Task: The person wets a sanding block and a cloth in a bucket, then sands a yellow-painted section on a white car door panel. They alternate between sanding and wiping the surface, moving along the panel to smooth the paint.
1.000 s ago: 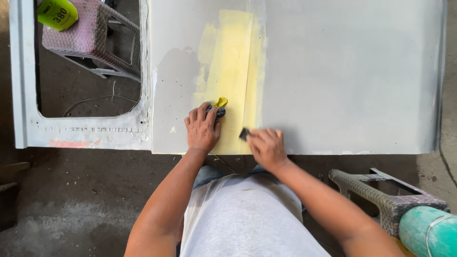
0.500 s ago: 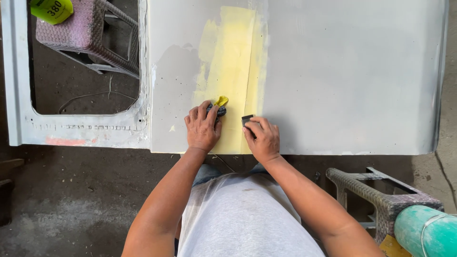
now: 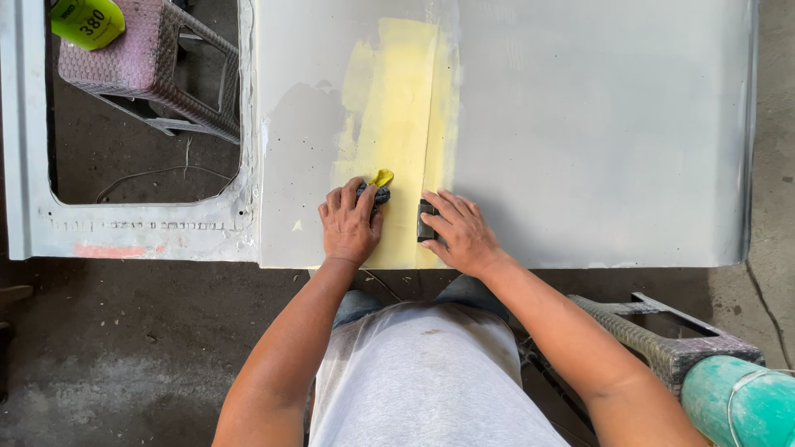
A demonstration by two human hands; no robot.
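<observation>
Meanwhile, the change across the last second is small and sits almost wholly with the right hand (image 3: 460,234). It has slid leftward along the panel (image 3: 596,149), from just outside the yellow filler strip (image 3: 397,124) to its right border, carrying the small dark block (image 3: 426,220) with it. Its fingers are curled over the block's right side and press it flat to the metal, so that grip is closed on the block. The block now lies on the lower right edge of the yellow patch, close to the panel's near rim.

By contrast, the left hand (image 3: 350,222) has hardly moved in that time. It rests palm down on the lower left part of the strip, fingers folded over a dark wad with a yellow scrap (image 3: 381,177) poking out past the fingertips; that grip is closed on the wad. Both hands are near each other, not touching, with a bare band of filler between them.

Judging from the short shift, the rubbing has reached the right margin of the filler near the bottom, where yellow meets grey primer. Further off, 1 woven stool (image 3: 149,66) shows through the panel's window opening, a yellow-green can (image 3: 87,21) on it, and a teal cylinder (image 3: 733,401) sits at lower right.
</observation>
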